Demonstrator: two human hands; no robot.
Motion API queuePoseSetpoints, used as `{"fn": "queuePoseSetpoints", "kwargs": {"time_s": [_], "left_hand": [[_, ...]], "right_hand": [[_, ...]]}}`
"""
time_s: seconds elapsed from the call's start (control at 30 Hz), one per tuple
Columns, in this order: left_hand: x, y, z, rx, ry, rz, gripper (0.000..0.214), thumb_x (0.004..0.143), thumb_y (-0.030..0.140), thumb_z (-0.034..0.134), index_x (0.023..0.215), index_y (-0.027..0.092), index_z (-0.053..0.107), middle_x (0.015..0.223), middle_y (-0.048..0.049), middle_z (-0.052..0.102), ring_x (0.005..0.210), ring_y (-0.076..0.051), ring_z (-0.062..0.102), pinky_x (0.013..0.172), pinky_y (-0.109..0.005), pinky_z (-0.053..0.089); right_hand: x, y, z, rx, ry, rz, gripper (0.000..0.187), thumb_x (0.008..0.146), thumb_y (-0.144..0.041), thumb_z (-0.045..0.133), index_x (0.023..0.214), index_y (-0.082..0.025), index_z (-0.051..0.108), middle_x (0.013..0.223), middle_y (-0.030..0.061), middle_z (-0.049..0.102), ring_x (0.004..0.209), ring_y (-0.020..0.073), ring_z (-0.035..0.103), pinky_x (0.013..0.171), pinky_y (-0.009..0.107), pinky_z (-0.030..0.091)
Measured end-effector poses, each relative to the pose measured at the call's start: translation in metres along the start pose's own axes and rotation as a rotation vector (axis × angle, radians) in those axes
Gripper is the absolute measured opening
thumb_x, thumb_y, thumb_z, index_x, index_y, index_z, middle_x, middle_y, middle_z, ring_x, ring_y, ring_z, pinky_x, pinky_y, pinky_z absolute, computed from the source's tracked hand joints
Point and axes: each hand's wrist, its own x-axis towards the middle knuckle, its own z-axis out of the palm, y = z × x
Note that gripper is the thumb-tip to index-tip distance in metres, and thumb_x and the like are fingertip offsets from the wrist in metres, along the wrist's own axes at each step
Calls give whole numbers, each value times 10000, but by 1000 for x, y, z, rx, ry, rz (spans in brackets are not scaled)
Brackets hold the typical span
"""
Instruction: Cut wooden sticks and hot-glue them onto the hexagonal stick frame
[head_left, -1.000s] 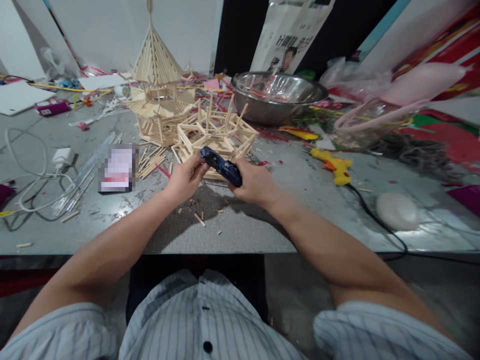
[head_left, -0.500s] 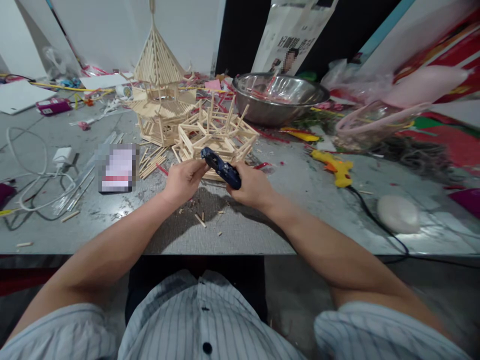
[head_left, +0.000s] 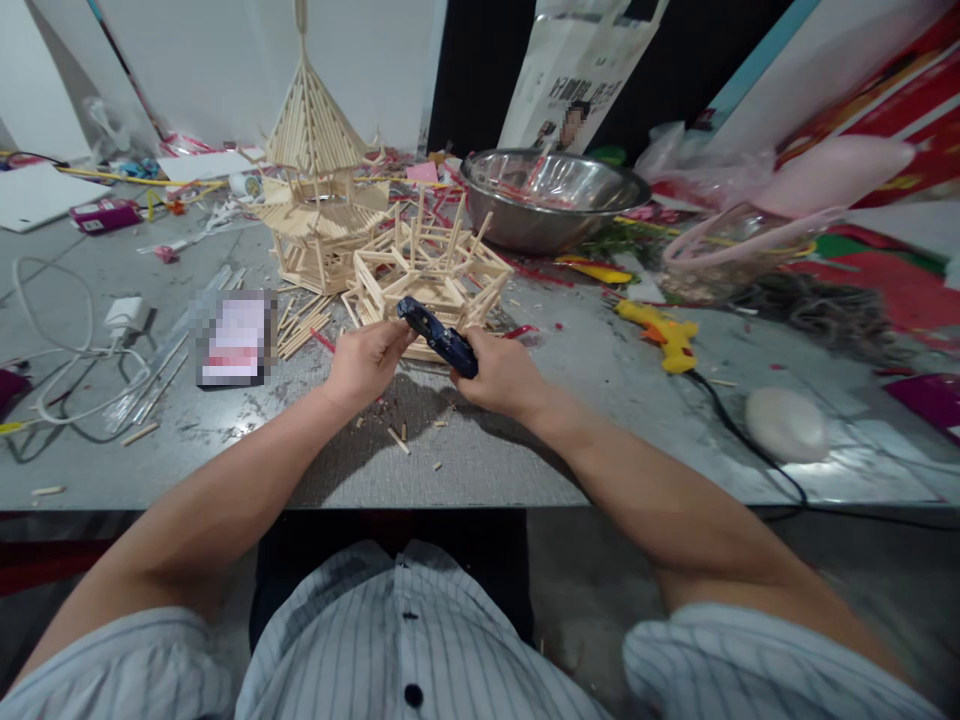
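My right hand [head_left: 504, 372] is wrapped round a dark blue hand tool [head_left: 438, 336], which looks like a cutter or pliers; its jaws are not clear. The tool slants up and left, toward the fingertips of my left hand [head_left: 366, 362]. Those fingers are pinched together at the tool's upper end, and whatever lies between them is hidden. Just beyond both hands stands an open frame of thin wooden sticks [head_left: 431, 268], its lower front partly covered by them. Behind it to the left rises a pagoda model [head_left: 319, 125] of the same sticks, with a pointed roof.
Loose sticks [head_left: 304, 325] and a phone [head_left: 236, 338] lie left of the frame, with a charger [head_left: 124, 316] and its white cable further left. A metal bowl [head_left: 555, 215] stands behind. To the right are a yellow glue gun [head_left: 664, 335] with a black cord and a whitish oval object [head_left: 787, 424].
The view has shifted slightly, so things on the right sit a little further left. Both hands keep nearly the same pose, and the tool stays in my right hand.
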Motion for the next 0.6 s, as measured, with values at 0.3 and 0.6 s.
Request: {"fn": "queuePoseSetpoints", "kwargs": {"time_s": [0.3, 0.6], "left_hand": [[0, 2, 0, 4, 22, 11, 356, 962, 339, 416, 845, 144, 690, 600, -29, 645, 536, -97, 590, 501, -191, 396], [-1, 0, 1, 8, -9, -28, 332, 956, 318, 420, 874, 151, 695, 616, -29, 651, 547, -110, 594, 501, -202, 398]], "right_hand": [[0, -1, -2, -12, -13, 9, 445, 721, -261, 520, 1139, -114, 557, 951, 161, 707, 846, 291, 674, 713, 351, 469], [1, -2, -3, -27, -47, 31, 452, 735, -291, 515, 1144, -103, 549, 958, 169, 702, 877, 313, 675, 752, 380, 485]]}}
